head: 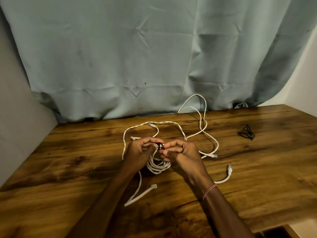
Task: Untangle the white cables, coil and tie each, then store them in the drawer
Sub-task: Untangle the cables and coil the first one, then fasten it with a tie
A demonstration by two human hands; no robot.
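A coil of white cable (pixel 158 166) hangs between my two hands above the wooden table (pixel 68 160). A black tie (pixel 160 146) wraps the top of the coil. My left hand (pixel 139 149) pinches the coil and the tie from the left. My right hand (pixel 181 152) pinches the tie from the right. A second white cable (pixel 202 133) lies loose on the table behind my hands, looping up against the curtain. Its plug (pixel 214 155) lies to the right of my right hand. Other loose ends (pixel 229 169) (pixel 153 186) lie in front.
Several black ties (pixel 246 132) lie in a small heap at the table's right. A blue-grey curtain (pixel 137 57) hangs behind the table. An open dark gap, maybe a drawer (pixel 276 231), shows at the bottom right corner.
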